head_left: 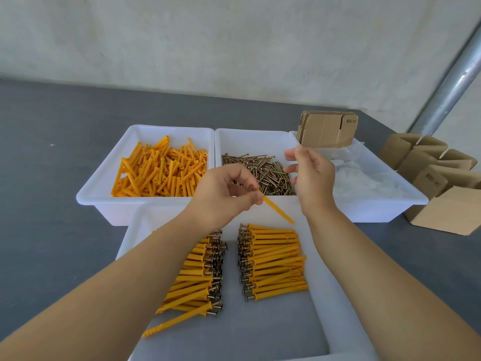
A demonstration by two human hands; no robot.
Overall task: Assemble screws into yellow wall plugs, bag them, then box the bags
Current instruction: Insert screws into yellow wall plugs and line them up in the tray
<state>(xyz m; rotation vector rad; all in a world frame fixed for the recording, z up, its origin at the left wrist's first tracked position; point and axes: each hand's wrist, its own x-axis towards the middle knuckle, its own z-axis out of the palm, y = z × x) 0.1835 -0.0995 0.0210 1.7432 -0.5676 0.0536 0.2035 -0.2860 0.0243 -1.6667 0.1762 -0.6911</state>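
Head view, left hand (223, 194) pinching a yellow wall plug (278, 210), right hand (311, 175) loosely spread above the screws (263, 173).

Left hand (223, 194) curled, fingertips pinched together pointing toward three o'clock, right hand (311, 175) raised at one o'clock, fingers loosely spread, both forearms bare, reaching forward

Brightness: bright, even daylight-like light across the whole view.
Shadows: soft and faint; only a weak shade lies under the forearms and inside the white trays (145, 204).
Glare: a bright streak runs along the metal pole (453, 84); the white tray rims are close to washed out.
Distortion: wide-angle bend; the counter (52, 152) edge curves and the forearms stretch toward the lower corners.
Sharpness: centre crisp; the cardboard boxes (429, 165) at the right edge are slightly soft.
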